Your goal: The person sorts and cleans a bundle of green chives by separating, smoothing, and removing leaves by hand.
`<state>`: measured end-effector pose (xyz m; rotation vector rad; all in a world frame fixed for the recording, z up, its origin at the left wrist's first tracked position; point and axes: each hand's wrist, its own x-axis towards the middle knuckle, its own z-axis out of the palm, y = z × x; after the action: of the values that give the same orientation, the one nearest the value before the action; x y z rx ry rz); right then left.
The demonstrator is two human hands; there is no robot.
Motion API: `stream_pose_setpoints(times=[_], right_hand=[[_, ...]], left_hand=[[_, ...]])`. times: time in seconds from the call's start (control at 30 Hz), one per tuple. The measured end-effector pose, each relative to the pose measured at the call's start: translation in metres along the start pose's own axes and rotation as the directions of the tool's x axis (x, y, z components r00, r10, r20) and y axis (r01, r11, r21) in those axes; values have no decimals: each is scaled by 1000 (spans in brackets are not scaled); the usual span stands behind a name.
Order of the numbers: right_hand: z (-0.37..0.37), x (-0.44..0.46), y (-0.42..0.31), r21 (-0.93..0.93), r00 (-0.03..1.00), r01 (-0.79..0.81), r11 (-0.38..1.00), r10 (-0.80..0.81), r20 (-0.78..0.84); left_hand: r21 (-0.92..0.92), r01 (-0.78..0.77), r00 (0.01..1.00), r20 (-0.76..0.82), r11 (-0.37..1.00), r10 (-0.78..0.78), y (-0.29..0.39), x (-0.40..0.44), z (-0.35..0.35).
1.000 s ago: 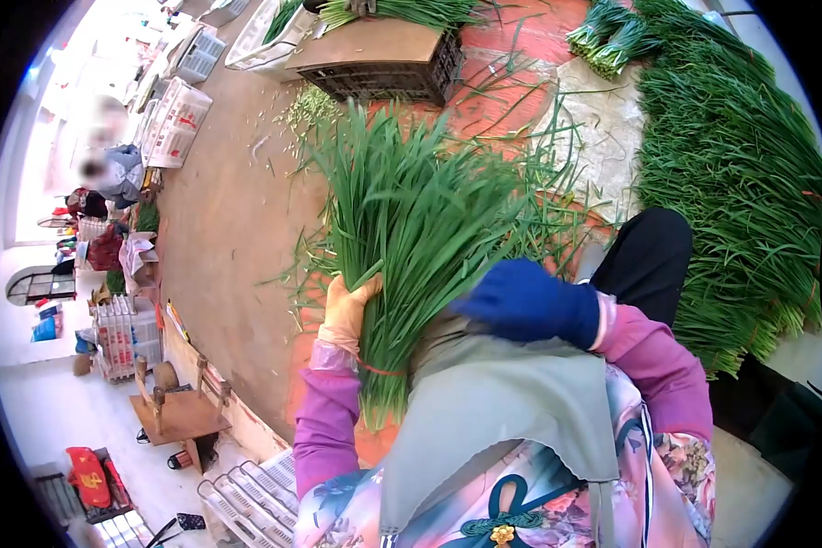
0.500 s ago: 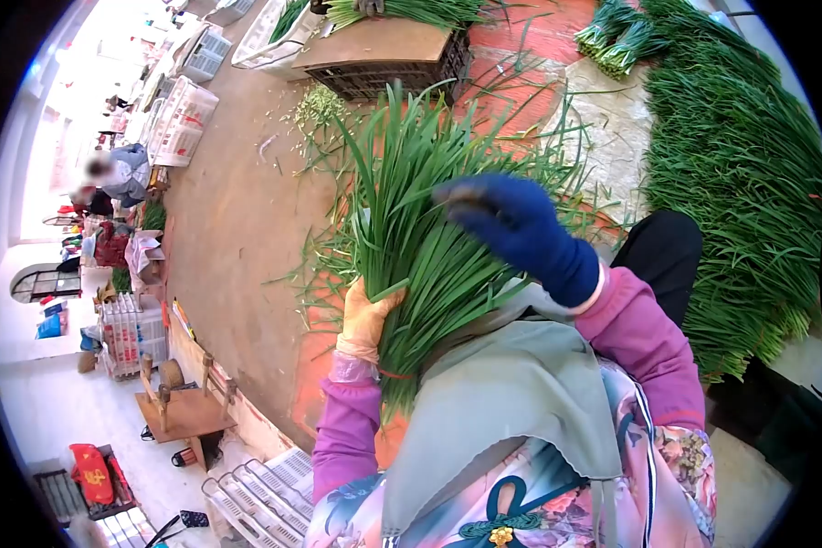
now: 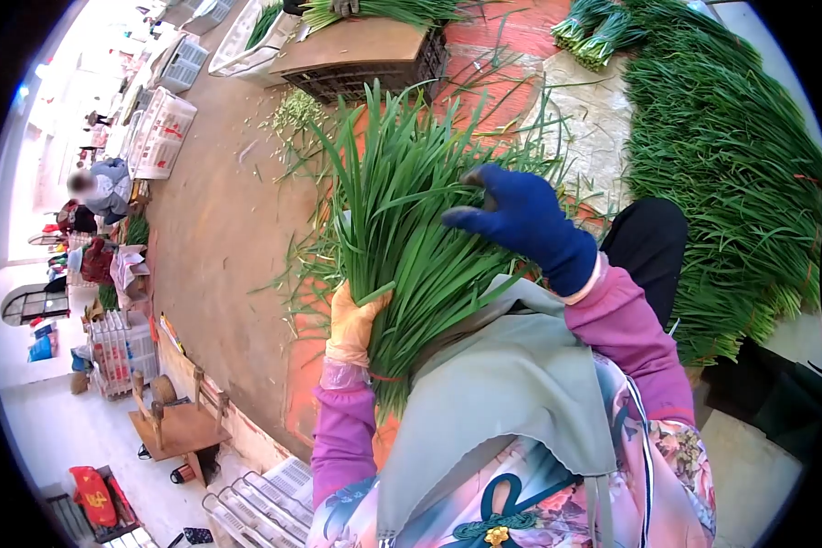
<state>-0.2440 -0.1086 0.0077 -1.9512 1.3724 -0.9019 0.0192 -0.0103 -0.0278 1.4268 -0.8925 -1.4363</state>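
Observation:
A large bunch of garlic chives (image 3: 420, 210) leans across my lap, long green leaves fanned upward and away from me. My left hand (image 3: 353, 321), in a yellow-orange glove, is closed around the left side of the bunch, with a folded leaf at its thumb. Over the right side of the leaves is my right hand (image 3: 525, 219) in a dark blue glove. Its thumb and fingers are apart, and nothing shows between them. Whether the fingertips touch the leaves, I cannot tell. A red band (image 3: 388, 377) shows low on the bunch.
A long heap of chives (image 3: 721, 183) lies on the right, with smaller bunches (image 3: 598, 35) at its far end. Ahead stands a board-topped black crate (image 3: 356, 64) with a gloved hand (image 3: 344, 7) behind it. A wooden stool (image 3: 178, 422) and white crates (image 3: 162, 132) are left; another person (image 3: 110, 190) sits beyond.
My right hand has gone from a blurred sweep over the leaves to a clearer pose with thumb and fingers spread. My left hand still grips the bunch. The view has shifted slightly.

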Motion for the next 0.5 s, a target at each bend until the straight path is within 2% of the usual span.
stream_pose_setpoints(times=[0.07,0.23,0.33,0.4,0.43,0.5], right_hand=[[10,0,0,-122,994,101,987,-105,-30],[14,11,2,-173,988,151,973,-142,64],[18,13,7,-245,987,130,961,-102,123],[21,11,12,-289,976,196,937,-157,153],[21,10,16,-291,976,195,937,-156,153],[18,7,26,-136,968,250,959,-250,22]], left_hand=[[86,-9,1000,-22,996,11,3,-1,1],[99,-27,999,-17,995,29,7,-3,7],[89,-22,1000,-2,996,23,6,-2,8],[73,-20,1000,6,997,19,5,-2,8],[80,-13,1000,12,997,12,5,-1,7],[86,-7,1000,19,996,5,4,-1,8]])
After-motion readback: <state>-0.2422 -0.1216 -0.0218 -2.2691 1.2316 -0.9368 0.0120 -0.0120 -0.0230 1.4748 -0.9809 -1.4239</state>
